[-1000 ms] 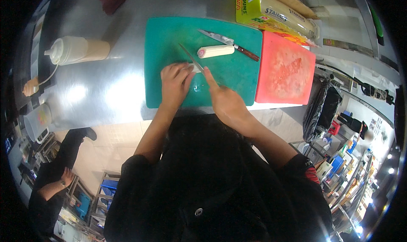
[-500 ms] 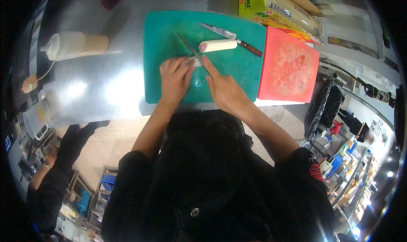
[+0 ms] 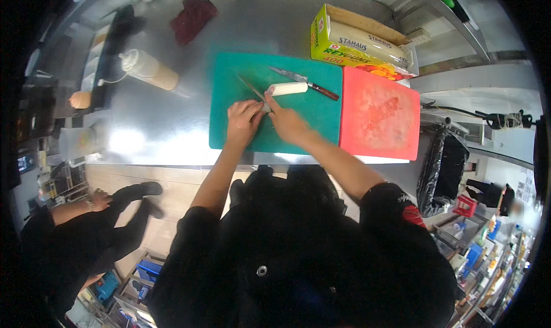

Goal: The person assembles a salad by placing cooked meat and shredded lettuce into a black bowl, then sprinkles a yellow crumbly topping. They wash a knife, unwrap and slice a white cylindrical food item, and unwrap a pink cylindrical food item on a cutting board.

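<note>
In my right hand (image 3: 288, 124) is a knife (image 3: 251, 88), gripped with the index finger along the top of the blade. The blade points up and left over a green cutting board (image 3: 310, 135). My left hand (image 3: 242, 121) has its fingers curled down beside the blade, pressing a small whitish piece (image 3: 265, 107), mostly hidden by the fingers and the knife. Just beyond the blade lies a white fish cake roll (image 3: 288, 88) with a pink swirl at its end. Behind it rests a second knife (image 3: 324, 91) with a brown handle.
A red cutting board (image 3: 367, 141) adjoins the green one on the right. Behind stands an open yellow-green box (image 3: 367, 55) holding a wrapped roll. To the left are a squeeze bottle (image 3: 150, 70) and a dark red cloth (image 3: 194, 19). Another person's arm (image 3: 72, 210) shows at lower left.
My view has tilted, so the boards sit lower and more of the counter's back shows. Both hands stay at the knife and the whitish piece. The person at lower left has shifted.
</note>
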The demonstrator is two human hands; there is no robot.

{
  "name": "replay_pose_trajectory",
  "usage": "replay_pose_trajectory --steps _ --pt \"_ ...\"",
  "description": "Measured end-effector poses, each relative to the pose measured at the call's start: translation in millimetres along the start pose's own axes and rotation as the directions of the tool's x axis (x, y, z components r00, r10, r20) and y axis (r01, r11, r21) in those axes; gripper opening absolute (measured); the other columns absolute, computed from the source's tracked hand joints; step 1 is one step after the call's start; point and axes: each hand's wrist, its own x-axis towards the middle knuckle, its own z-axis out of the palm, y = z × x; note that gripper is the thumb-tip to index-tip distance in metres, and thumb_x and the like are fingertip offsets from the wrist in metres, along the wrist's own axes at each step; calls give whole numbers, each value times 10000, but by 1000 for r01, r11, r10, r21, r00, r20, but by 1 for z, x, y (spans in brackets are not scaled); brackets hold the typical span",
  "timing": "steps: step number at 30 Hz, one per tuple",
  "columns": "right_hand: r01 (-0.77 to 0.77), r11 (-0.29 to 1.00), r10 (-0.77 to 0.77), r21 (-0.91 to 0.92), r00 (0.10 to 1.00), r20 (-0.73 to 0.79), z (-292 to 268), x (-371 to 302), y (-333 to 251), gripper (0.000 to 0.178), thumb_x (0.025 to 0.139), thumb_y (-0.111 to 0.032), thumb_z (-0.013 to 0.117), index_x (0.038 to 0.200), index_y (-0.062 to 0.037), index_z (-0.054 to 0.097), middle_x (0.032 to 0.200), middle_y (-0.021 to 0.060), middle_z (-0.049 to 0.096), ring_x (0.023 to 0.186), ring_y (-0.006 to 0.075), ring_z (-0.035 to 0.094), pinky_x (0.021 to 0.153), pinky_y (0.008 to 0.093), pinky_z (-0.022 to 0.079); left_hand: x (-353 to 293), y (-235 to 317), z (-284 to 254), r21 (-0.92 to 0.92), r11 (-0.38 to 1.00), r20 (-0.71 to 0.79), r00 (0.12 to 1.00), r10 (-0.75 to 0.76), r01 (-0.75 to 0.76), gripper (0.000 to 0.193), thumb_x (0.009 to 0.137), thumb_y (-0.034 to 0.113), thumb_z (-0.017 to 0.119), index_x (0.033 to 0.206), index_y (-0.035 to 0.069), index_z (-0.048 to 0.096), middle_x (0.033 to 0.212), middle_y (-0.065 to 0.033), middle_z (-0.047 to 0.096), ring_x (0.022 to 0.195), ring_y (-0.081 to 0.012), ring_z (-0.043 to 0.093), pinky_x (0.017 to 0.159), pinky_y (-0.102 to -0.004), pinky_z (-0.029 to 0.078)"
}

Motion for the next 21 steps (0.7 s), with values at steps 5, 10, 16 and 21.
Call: replay_pose_trajectory --steps 5,10,16,21 --pt "112 974 -93 194 990 -104 -30 -28 41 702 1079 -291 487 1667 -124 143 1134 332 696 998 510 688 891 593 517 -2 22 -9 178 984 20 1000 0 -3 476 842 197 806 1298 152 677 1188 -75 676 1105 -296 621 947 -448 455" --pt "248 883 -147 399 952 -267 -68 -100 129 687 1073 -264 552 1654 -90 231 958 227 691 812 319 662 774 423 519 10 52 3 350 932 134 980 -147 92 513 882 223 758 1369 145 615 1202 -125 652 1098 -342 633 918 -453 493" --pt "180 879 42 441 893 -449 -113 -195 265 658 1058 -148 591 1648 -127 299 770 76 607 685 132 548 655 322 479 23 79 56 276 873 8 907 -421 402 428 978 262 667 1363 84 605 1195 -216 676 1035 -429 681 863 -511 558" --pt "-22 868 408 496 600 -688 -137 -292 370 625 1030 -188 638 1591 -100 377 984 224 737 759 244 631 740 403 513 41 83 80 231 851 -17 877 -480 471 542 836 345 842 1220 -15 713 1110 -236 752 955 -363 739 856 -441 580"
